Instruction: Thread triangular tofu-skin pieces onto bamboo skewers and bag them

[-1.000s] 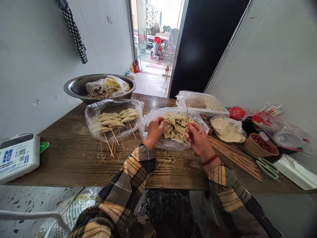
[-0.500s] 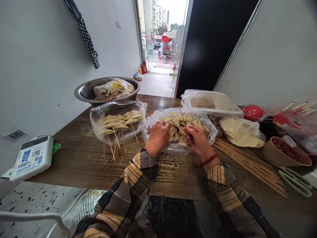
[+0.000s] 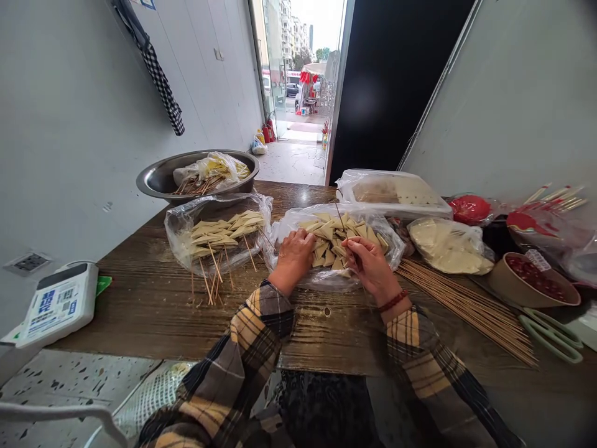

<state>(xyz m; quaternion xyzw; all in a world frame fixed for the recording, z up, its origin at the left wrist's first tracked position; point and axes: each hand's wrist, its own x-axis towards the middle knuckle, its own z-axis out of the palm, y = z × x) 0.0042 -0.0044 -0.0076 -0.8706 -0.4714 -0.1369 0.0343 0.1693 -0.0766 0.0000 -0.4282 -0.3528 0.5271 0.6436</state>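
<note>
A pile of tan triangular tofu pieces (image 3: pixel 333 233) lies on a clear plastic bag (image 3: pixel 293 219) at the middle of the wooden table (image 3: pixel 140 305). My left hand (image 3: pixel 295 255) rests on the pile's left side, fingers curled over a piece. My right hand (image 3: pixel 370 264) pinches a thin bamboo skewer (image 3: pixel 342 219) that slants up and back over the pile. To the left, a second bag holds skewered tofu pieces (image 3: pixel 224 229) with their sticks pointing toward me.
A metal basin (image 3: pixel 153 177) with bagged skewers stands at the back left. Loose bamboo skewers (image 3: pixel 466 302), green scissors (image 3: pixel 553 330), a brown bowl of red bits (image 3: pixel 532 280) and more bagged food (image 3: pixel 448 246) lie to the right. A white device (image 3: pixel 58 305) sits at far left.
The skewer in my right hand has tipped from upright to slanting. My left hand has settled lower onto the pile. The camera has shifted slightly.
</note>
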